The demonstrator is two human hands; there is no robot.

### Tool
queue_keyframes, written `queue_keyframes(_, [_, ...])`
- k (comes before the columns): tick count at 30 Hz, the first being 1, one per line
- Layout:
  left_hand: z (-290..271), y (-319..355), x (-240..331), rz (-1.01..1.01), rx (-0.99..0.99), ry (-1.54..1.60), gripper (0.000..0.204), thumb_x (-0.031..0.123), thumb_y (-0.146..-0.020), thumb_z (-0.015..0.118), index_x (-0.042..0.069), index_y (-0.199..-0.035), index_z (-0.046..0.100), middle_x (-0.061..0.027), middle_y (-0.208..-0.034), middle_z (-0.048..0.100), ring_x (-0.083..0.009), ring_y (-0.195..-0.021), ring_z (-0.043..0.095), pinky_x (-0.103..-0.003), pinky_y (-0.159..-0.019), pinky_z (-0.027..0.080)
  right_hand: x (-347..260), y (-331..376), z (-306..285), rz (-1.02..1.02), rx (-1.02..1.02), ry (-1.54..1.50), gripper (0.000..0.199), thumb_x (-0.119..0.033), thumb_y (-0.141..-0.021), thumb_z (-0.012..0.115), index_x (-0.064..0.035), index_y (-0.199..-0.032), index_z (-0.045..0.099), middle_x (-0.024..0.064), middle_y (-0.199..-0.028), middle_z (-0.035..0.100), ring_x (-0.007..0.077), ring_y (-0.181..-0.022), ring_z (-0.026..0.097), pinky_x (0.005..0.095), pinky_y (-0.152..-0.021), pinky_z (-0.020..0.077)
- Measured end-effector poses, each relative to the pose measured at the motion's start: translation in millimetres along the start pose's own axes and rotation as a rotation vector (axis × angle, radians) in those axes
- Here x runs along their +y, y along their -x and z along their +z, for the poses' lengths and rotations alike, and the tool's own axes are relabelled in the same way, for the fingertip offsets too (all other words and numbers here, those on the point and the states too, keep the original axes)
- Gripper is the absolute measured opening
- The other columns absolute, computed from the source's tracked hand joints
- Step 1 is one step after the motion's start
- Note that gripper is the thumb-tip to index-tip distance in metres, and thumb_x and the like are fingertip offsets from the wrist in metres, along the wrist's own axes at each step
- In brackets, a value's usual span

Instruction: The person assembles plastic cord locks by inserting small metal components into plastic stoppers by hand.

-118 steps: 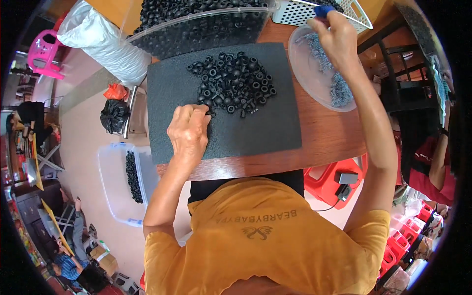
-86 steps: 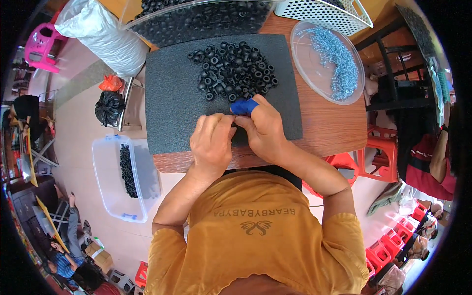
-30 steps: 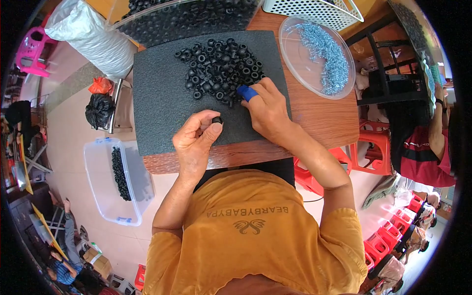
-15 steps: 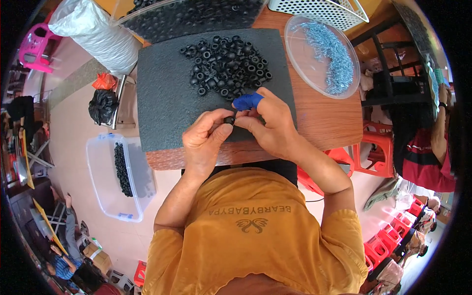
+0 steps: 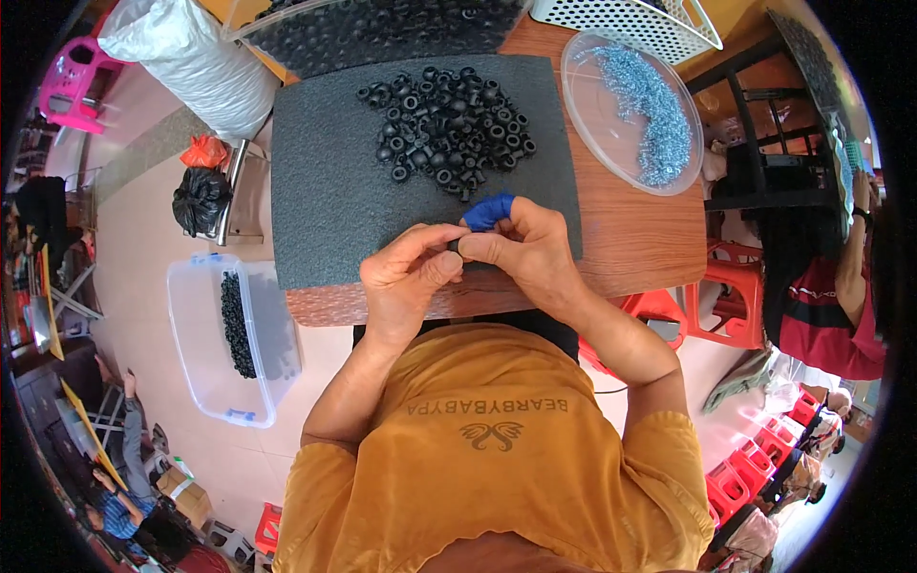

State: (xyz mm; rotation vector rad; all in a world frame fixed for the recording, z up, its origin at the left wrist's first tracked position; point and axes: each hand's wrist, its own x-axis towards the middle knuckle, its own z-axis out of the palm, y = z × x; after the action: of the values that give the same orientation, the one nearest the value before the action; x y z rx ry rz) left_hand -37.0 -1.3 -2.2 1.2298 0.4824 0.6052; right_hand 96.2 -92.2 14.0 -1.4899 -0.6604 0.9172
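My left hand (image 5: 403, 275) and my right hand (image 5: 527, 250) meet over the near edge of a dark grey foam mat (image 5: 325, 181). Between their fingertips they pinch a small round black part (image 5: 454, 245), mostly covered by the fingers. A blue wrap (image 5: 489, 211) covers one finger of the right hand. Just beyond the hands lies a loose pile of small black ring-ended parts (image 5: 449, 129). Right of the mat, a clear round lid (image 5: 611, 143) holds many tiny shiny bluish pieces (image 5: 664, 129).
The wooden table (image 5: 630, 239) carries a clear bin of black parts (image 5: 382, 38) and a white perforated basket (image 5: 621, 24) at the back. On the floor to the left stand a clear tub (image 5: 201, 353), a metal stool (image 5: 244, 196) with bags, and a white sack (image 5: 191, 67). Red stools (image 5: 731, 296) are at right.
Both hands have come slightly nearer to me, and my right thumb now covers more of the black part. The whole view has shifted slightly.
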Motion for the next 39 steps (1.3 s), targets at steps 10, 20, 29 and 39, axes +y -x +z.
queue_keyframes(10, [-8, -2, -1, -0.090, 0.081, 0.250, 0.022, 0.002, -0.081, 0.065, -0.005, -0.101, 0.062, -0.0122, -0.083, 0.065, -0.0139, -0.069, 0.061, -0.023, -0.059, 0.050, 3, -19, -3, -0.638, 0.293, 0.698, 0.022, 0.001, -0.065, 0.069, -0.0015, -0.078, 0.052, 0.0125, -0.071, 0.054, 0.0333, -0.069, 0.052, 0.0423, -0.056, 0.0429])
queue_keyframes(20, [-9, -3, 3, -0.079, 0.179, 0.258, 0.020, -0.001, -0.083, 0.062, -0.007, -0.102, 0.061, -0.0146, -0.083, 0.065, -0.0161, -0.067, 0.060, -0.025, -0.058, 0.048, 22, -35, 10, -0.946, 0.255, 1.112, 0.025, -0.004, -0.059, 0.069, -0.0038, -0.065, 0.045, 0.0155, -0.073, 0.046, 0.0307, -0.071, 0.046, 0.0403, -0.057, 0.0363])
queue_keyframes(29, [-8, -4, 2, -0.097, 0.184, 0.223, 0.019, 0.001, -0.084, 0.061, -0.005, -0.102, 0.061, -0.0121, -0.084, 0.065, -0.0133, -0.067, 0.059, -0.023, -0.059, 0.047, 2, -17, 3, -0.729, 0.177, 0.769, 0.021, 0.002, -0.064, 0.067, 0.0008, -0.077, 0.050, 0.0156, -0.075, 0.052, 0.0351, -0.067, 0.049, 0.0422, -0.057, 0.0410])
queue_keyframes(39, [8, -9, 2, -0.064, 0.113, 0.271, 0.019, 0.004, -0.087, 0.060, -0.003, -0.104, 0.058, -0.0076, -0.089, 0.064, -0.0094, -0.070, 0.057, -0.020, -0.061, 0.048, -10, 0, 10, -0.821, 0.114, 0.760, 0.032, 0.004, -0.066, 0.069, 0.0005, -0.096, 0.057, 0.0102, -0.079, 0.059, 0.0289, -0.070, 0.054, 0.0357, -0.059, 0.0450])
